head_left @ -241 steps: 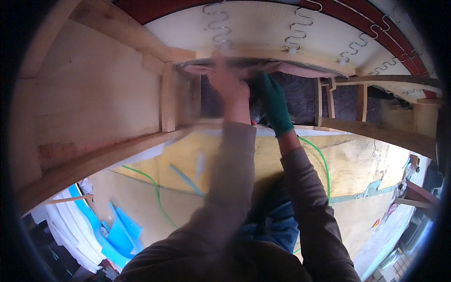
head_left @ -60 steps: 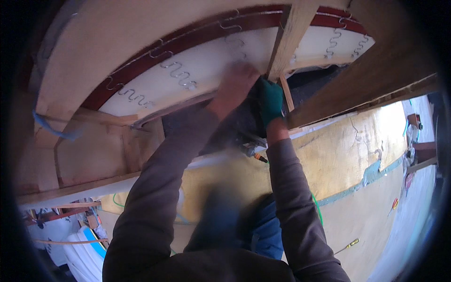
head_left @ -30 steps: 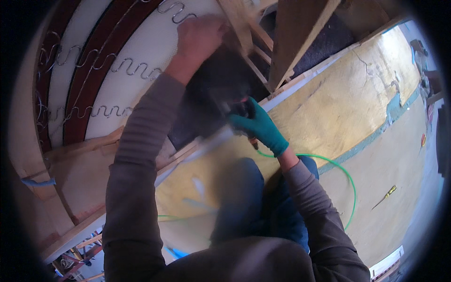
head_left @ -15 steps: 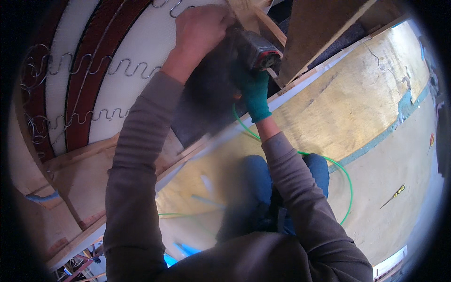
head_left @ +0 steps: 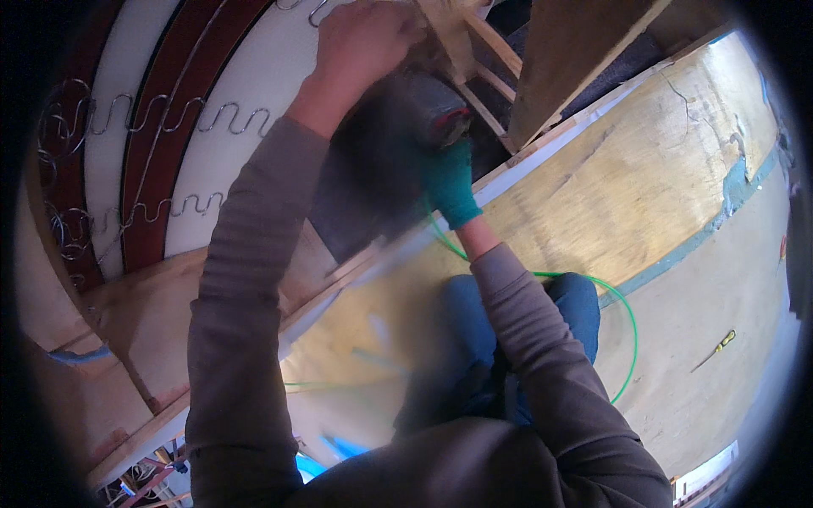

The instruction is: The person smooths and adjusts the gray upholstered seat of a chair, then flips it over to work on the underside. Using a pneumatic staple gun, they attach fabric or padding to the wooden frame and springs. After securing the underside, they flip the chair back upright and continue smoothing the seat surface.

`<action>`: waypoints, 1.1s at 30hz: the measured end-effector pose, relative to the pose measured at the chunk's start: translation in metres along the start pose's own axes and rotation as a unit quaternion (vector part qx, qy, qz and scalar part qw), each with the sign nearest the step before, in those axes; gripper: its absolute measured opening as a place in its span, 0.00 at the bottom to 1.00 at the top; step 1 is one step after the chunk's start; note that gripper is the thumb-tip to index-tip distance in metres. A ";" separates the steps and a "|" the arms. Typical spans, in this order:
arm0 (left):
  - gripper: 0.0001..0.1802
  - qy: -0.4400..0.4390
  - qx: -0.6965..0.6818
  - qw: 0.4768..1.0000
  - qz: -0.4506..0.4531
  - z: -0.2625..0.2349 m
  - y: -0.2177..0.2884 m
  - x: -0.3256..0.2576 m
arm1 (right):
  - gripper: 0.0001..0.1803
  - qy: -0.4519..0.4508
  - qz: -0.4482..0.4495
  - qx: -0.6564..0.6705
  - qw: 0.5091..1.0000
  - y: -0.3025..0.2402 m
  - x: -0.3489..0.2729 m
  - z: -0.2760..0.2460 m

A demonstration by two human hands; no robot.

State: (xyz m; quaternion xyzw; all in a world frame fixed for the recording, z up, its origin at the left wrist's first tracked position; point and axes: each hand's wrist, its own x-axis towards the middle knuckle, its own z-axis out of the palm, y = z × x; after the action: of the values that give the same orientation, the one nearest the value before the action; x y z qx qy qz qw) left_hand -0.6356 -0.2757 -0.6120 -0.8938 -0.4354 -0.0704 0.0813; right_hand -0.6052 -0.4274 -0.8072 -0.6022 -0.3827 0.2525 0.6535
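I see the gloved right hand [head_left: 450, 186] gripping a dark tool [head_left: 428, 106]; the bare left hand [head_left: 364, 46] is up beside a wooden post [head_left: 449, 38], its fingertips too blurred for me to read; a green hose [head_left: 635, 334] loops round the right knee [head_left: 574, 309]; wavy springs [head_left: 157, 97] lie to my left, a screwdriver [head_left: 725, 340] far right.

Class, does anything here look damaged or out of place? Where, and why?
The yellowish sheet looks damaged toward its right end: a crack-like line marks it, and its edge by the teal strip is ragged.
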 end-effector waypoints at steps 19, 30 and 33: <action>0.08 0.009 -0.156 0.987 -0.031 -0.019 -0.061 -0.132 | 0.18 -0.139 0.084 0.106 0.981 0.007 -0.022 -0.025; 0.06 -0.022 -0.075 0.997 -0.025 -0.033 -0.065 -0.122 | 0.19 -0.146 0.006 -0.074 0.986 0.004 -0.035 0.003; 0.07 -0.052 -0.081 0.995 -0.010 -0.039 -0.069 -0.117 | 0.22 -0.171 -0.023 -0.035 0.984 0.011 -0.042 0.013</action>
State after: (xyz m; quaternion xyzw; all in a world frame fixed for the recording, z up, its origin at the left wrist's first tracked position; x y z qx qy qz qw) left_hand -0.7642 -0.3319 -0.5908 -0.8956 -0.4406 -0.0600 -0.0148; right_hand -0.6389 -0.4515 -0.8261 -0.5638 -0.5114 0.3227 0.5625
